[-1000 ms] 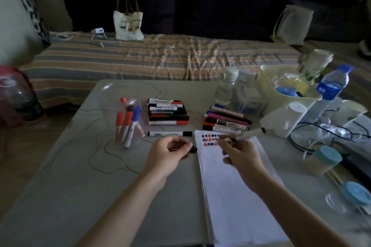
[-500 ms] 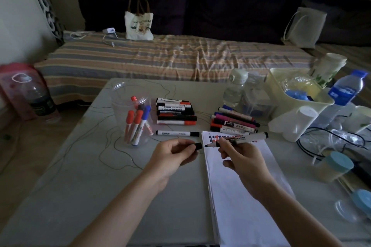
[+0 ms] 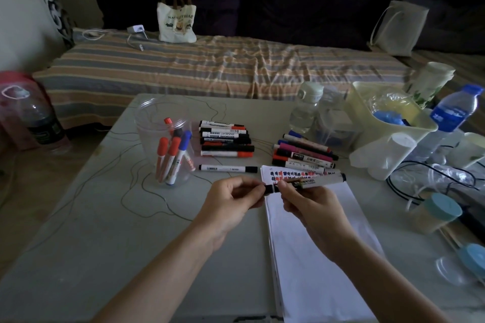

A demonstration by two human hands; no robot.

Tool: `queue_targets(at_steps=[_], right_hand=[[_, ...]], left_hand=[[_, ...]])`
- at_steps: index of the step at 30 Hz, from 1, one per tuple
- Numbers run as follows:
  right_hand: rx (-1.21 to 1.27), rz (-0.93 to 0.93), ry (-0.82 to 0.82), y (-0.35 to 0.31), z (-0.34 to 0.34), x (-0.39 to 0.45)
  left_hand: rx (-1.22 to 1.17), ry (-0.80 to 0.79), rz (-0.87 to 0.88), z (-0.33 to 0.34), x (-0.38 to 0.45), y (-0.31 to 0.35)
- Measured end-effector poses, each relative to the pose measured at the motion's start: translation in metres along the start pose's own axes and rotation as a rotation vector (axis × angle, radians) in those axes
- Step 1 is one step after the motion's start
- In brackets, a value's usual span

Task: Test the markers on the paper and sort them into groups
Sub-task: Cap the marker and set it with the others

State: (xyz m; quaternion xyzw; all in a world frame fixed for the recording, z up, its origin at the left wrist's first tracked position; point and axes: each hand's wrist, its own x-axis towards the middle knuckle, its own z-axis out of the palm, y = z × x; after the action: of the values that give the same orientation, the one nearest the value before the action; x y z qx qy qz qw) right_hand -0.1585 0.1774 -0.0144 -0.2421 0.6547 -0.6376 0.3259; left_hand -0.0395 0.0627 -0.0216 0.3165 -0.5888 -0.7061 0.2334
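White-barrelled marker (image 3: 313, 182) with black cap, pinched by left hand (image 3: 231, 200) and right hand (image 3: 307, 200).

marker (image 3: 312, 183) cap end hidden in left hand (image 3: 231, 200); paper (image 3: 322, 257) bottom cut off

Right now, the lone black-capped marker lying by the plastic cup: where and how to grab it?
Grip the lone marker across the middle of its white barrel, coming straight down from above. It lies flat and sideways on the table, with bare surface in front and behind, clear of the plastic cup and the marker stack.
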Motion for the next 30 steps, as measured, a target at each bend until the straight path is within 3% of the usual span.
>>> queue_targets(at_steps=[7, 14, 17, 19, 22, 25, 26, 30], right_hand=[[0.21, 0.117, -0.033, 0.001, 0.002, -0.002], [0.293, 0.239, -0.071, -0.007, -0.008, 0.012], [0.327, 0.275, 0.001, -0.01, -0.029, 0.018], [0.097, 0.277, -0.034, -0.009, -0.041, 0.017], [-0.457, 0.207, -0.179, -0.004, -0.043, 0.017], [-0.695, 0.101, -0.23, -0.001, -0.046, 0.03], [-0.725, 0.038, -0.161, 0.001, -0.049, 0.038], [-0.917, -0.199, 0.414, -0.009, -0.073, 0.085]], left_hand=[[0.092, 0.043, 0.152, 0.005, -0.001, -0.006], [0.067, 0.026, 0.102, 0.002, 0.015, -0.004], [0.161, 0.058, 0.154, -0.013, 0.024, -0.003], [0.288, 0.044, 0.208, -0.021, 0.027, -0.005], [0.448, -0.059, 0.287, -0.024, 0.031, -0.005], [0.59, -0.092, 0.334, -0.025, 0.036, -0.008], [0.722, -0.058, 0.361, -0.028, 0.04, -0.011], [1.311, -0.011, 0.369, -0.046, 0.051, -0.021]])
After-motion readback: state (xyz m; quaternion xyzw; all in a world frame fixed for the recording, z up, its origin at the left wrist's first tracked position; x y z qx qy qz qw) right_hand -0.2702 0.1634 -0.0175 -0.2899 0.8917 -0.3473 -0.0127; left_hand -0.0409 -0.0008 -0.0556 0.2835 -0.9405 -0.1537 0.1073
